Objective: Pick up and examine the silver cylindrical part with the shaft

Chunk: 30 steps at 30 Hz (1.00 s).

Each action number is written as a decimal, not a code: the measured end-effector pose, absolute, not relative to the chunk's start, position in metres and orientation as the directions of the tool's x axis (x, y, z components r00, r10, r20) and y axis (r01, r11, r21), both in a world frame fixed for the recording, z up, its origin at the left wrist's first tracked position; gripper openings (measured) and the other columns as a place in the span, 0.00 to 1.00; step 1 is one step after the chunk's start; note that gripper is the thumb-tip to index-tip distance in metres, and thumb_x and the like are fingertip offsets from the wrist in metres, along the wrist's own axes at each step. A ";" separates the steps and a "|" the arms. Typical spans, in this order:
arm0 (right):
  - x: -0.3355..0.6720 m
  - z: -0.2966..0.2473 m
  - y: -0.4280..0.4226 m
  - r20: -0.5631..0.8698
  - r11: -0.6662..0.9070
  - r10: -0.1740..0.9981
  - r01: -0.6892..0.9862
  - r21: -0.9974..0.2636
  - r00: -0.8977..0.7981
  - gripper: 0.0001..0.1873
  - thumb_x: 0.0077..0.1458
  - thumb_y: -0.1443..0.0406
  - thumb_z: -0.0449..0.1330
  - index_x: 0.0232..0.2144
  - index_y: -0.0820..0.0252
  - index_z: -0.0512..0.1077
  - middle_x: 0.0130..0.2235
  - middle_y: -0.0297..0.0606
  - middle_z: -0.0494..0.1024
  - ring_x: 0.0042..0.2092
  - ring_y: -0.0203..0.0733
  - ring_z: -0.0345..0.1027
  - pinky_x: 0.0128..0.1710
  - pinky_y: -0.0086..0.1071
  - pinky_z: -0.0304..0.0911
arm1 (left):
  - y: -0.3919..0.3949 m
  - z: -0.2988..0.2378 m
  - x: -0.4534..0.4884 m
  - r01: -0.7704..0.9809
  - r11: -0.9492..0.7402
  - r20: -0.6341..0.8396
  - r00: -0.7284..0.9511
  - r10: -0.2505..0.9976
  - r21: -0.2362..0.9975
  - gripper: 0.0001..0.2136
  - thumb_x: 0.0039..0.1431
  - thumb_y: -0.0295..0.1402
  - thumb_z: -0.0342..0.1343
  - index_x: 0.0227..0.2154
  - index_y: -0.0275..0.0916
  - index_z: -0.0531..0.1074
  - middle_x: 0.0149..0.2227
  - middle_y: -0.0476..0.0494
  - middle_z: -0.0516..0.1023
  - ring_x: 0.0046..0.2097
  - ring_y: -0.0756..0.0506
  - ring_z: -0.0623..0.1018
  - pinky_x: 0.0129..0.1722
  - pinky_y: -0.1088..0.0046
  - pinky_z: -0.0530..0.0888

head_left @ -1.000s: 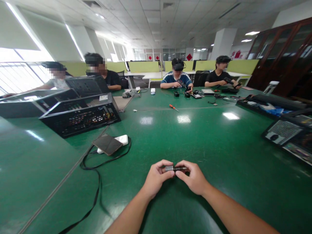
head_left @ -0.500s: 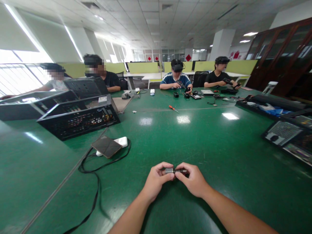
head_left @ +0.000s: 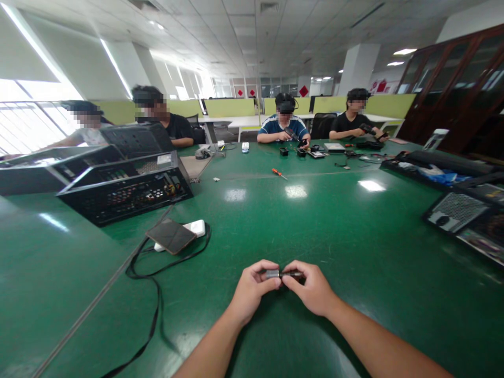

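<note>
Low in the middle of the head view, my two hands meet just above the green table [head_left: 354, 236]. Between the thumb and fingers of my left hand [head_left: 250, 291] is a short silver-grey cylinder [head_left: 272, 273]. My right hand [head_left: 314, 291] pinches a slim dark rod-shaped piece [head_left: 292, 274], lying in line with the cylinder. The two pieces meet end to end between the fingertips; whether they are joined I cannot tell. Fingers cover part of both, and they are too small to name more exactly.
Left of my hands, a dark phone-like slab [head_left: 171, 236] rests on a white block [head_left: 196, 228] with a black cable [head_left: 157, 310]. Open computer cases [head_left: 129, 191] stand at left, another [head_left: 457, 210] at right. An orange-handled screwdriver [head_left: 277, 172] lies ahead. Several people sit opposite.
The camera view has shifted very slightly. Both hands stay together in the same place with the same pieces between their fingers.
</note>
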State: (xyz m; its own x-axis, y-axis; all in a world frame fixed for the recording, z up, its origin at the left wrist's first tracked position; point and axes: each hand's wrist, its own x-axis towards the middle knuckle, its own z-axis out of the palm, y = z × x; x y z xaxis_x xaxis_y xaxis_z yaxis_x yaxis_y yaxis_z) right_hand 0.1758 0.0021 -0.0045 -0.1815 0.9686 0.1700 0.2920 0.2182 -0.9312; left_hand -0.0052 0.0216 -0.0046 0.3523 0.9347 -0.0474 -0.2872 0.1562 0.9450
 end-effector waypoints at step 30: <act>0.178 -0.002 0.002 0.155 0.200 0.972 0.277 -0.940 -0.177 0.07 0.54 0.64 0.59 0.33 0.62 0.75 0.29 0.36 0.77 0.29 0.37 0.68 0.31 0.28 0.63 | 0.021 -0.001 -0.004 -0.269 0.165 -0.069 0.333 0.940 0.949 0.16 0.43 0.28 0.70 0.36 0.34 0.74 0.27 0.47 0.76 0.29 0.49 0.74 0.32 0.74 0.70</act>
